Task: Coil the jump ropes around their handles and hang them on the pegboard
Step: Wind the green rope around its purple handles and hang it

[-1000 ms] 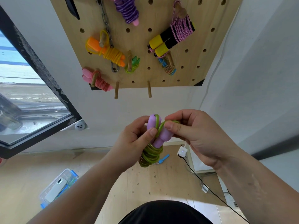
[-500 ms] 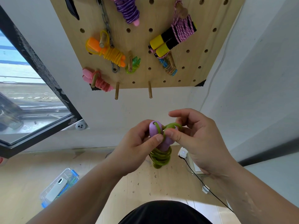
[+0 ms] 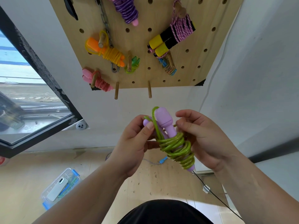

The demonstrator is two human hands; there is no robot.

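Note:
A jump rope with lilac handles (image 3: 165, 122) and a green cord (image 3: 177, 147) coiled round them is held in front of me, below the wooden pegboard (image 3: 145, 46). My left hand (image 3: 135, 143) pinches the upper end of the handles, thumb on a handle tip. My right hand (image 3: 203, 139) grips the coiled bundle from the right, fingers curled by the cord. A green loop stands up above the handle tops. Several coiled ropes hang on the pegboard: orange-yellow (image 3: 105, 50), pink (image 3: 97, 80), purple (image 3: 127, 10), black-yellow (image 3: 171, 39).
Two bare wooden pegs (image 3: 116, 90) (image 3: 149, 91) stick out along the pegboard's lower edge. A window (image 3: 24, 94) is at the left. On the wooden floor lie a clear box with a blue lid (image 3: 59, 186), a blue-tipped rope (image 3: 161, 160) and a black cable (image 3: 215, 196).
The bundle has been raised and tilted, its lower end swinging to the right. A green loop now sticks up over the handle tops, and my right hand has shifted down onto the coils.

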